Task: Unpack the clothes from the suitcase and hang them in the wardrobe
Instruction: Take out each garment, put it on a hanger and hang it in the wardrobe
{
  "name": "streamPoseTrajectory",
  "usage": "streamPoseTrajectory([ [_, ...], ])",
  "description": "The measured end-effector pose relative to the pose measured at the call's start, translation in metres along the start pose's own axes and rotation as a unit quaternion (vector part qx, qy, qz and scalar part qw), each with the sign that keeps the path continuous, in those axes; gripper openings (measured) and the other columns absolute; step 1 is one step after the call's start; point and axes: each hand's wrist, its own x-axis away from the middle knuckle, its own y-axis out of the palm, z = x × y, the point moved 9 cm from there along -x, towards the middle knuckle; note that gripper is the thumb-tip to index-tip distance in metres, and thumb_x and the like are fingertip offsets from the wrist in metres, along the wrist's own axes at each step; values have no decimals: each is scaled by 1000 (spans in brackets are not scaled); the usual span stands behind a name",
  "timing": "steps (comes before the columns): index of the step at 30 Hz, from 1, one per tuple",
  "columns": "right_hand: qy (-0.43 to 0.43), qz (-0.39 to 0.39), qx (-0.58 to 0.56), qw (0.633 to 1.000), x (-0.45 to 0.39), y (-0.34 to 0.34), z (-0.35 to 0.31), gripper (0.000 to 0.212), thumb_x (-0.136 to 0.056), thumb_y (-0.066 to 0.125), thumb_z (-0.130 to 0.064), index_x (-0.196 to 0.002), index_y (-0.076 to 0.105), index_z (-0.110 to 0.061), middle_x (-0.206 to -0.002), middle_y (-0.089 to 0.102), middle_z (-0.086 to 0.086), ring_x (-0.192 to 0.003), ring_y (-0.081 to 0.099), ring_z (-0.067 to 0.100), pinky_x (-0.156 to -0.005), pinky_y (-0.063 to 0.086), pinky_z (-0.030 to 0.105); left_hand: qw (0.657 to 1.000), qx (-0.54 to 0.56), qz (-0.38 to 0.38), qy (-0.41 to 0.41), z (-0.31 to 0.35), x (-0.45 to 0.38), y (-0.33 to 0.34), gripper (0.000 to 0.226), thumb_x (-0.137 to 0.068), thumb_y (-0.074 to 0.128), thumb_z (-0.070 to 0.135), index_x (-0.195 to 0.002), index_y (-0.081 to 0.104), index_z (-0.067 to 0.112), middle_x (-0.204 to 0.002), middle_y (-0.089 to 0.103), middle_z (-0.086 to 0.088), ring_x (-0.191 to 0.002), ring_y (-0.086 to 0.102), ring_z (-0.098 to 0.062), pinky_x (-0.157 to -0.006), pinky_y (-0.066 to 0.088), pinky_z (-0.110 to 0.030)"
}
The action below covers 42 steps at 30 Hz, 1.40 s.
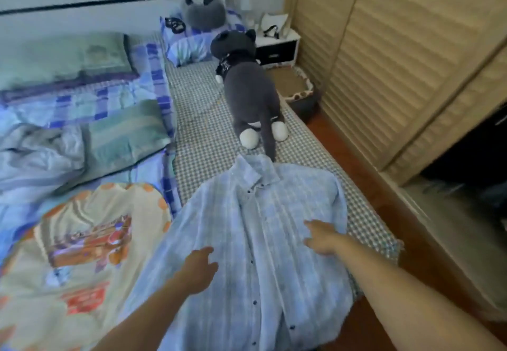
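Reaching down over the bed [208,120], both hands rest on a light blue plaid shirt [255,241] spread flat, collar pointing away — the left hand [199,269] lies with fingers loosely bent on the cloth, the right hand [322,236] has fingers stretched out, gripping nothing. Just beyond the collar stands a grey plush cat [249,90]. To the right, the louvred wardrobe [397,62] has one door slid open — dark inside

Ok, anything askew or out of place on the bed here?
Only the shirt: it lies skewed on the bed, its lower right edge hanging past the mattress. Both hands, left hand and right hand, rest open on it.
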Motion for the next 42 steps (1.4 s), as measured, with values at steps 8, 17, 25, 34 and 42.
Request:
streamPoseTrajectory([
  [8,-33,14,-126,991,-72,-29,35,39,-104,44,-24,-137,52,-6,-141,53,15,-122,55,30,-93,43,30,988,112,2,-109,25,-13,71,35,-103,51,24,-136,58,16,-134,61,-4,-102,61,-20,-86,47,-27],
  [17,-167,98,-167,967,-148,-48,-43,34,-103,42,-7,-128,62,-20,-134,53,0,-116,56,17,-94,50,33,969,208,130,-40,86,-102,47,18,-103,54,17,-100,69,27,-91,71,7,-78,66,-10,-63,47,-17],
  [25,-265,317,36,910,-274,-69,-84,62,-79,67,8,-133,54,-19,-146,40,7,-128,39,27,-94,50,39,848,-304,190,390,149,-320,-4,71,-64,87,8,-128,56,17,-136,57,-9,-126,55,-31,-93,53,-43],
  [34,-404,404,80,817,-285,-115,-96,11,-94,64,-24,-100,70,-18,-121,69,0,-133,50,28,-111,35,43,757,-502,103,406,156,-375,-13,109,-76,70,69,-151,18,8,-169,1,-12,-155,-11,-32,-126,1,-50],
  [42,-471,220,193,832,-267,-142,-91,12,-93,68,-25,-102,72,-32,-76,60,-13,-87,52,10,-88,47,33,659,-558,-19,504,181,-350,8,40,-95,62,43,-127,53,20,-108,69,0,-102,65,-24,-100,41,-37],
])
